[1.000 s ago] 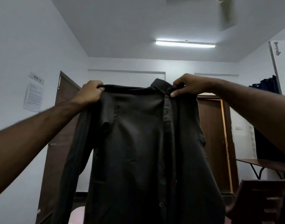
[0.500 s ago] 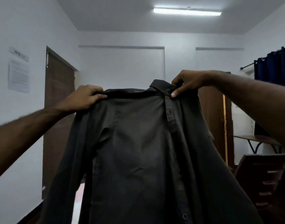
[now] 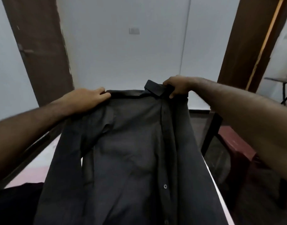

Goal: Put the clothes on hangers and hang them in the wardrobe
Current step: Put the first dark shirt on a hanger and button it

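- Holding a dark button-front shirt [image 3: 131, 156] by its top edge, both hands were stretched out ahead of the person at about mid-frame.
- The left hand [image 3: 89, 97] gripped the shirt at the shoulder, fingers curled over the fabric edge.
- The right hand [image 3: 176, 86] pinched the collar [image 3: 154, 88] near the top of the button placket, thumb below and fingers wrapped over the top.
- The shirt was spread between the two hands, front facing the camera, with its body sloping down toward the viewer; a small pale button [image 3: 165, 186] showed on the placket low down.
- Its lower part appeared to lie on a pale surface [image 3: 42, 158], possibly a bed or bench; the blur made that hard to judge.
- One sleeve hung down the left side of the shirt.
- A dark mass [image 3: 14, 205] lay at the lower left, too dim to identify.
- Behind the shirt stood a white wall [image 3: 123, 54] carrying a small switch plate [image 3: 134, 31].
- Brown wooden doors framed the wall, one at left [image 3: 37, 46] and one at right [image 3: 246, 38].
- A dark reddish chair [image 3: 233, 148] sat at the right, beneath the right forearm.
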Demonstrator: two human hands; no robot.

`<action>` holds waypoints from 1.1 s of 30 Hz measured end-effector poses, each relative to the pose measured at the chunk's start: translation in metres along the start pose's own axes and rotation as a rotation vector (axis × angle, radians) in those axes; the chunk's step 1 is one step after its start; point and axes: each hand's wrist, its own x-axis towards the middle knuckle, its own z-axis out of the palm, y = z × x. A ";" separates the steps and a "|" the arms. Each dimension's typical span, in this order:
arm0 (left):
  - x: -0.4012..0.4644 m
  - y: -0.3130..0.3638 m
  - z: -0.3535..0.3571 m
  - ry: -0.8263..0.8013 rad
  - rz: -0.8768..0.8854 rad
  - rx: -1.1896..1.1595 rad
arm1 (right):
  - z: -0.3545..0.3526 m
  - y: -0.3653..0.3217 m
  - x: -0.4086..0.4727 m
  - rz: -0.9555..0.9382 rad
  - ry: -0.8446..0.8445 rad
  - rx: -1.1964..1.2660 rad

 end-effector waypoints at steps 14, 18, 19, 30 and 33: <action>0.052 0.179 0.206 -0.604 0.231 -0.235 | 0.347 -0.002 0.012 0.244 -0.065 0.023; -0.007 0.261 0.161 -0.686 0.446 -0.559 | 0.362 -0.008 -0.066 0.284 -0.120 0.143; -0.030 0.279 0.152 -0.706 0.466 -0.595 | 0.365 -0.009 -0.082 0.274 -0.182 0.208; -0.221 0.356 0.098 -0.801 0.298 -0.547 | 0.339 0.019 -0.199 0.492 -0.107 0.278; -0.243 0.363 0.084 -0.801 0.264 -0.532 | 0.347 -0.037 -0.265 0.351 -0.379 0.285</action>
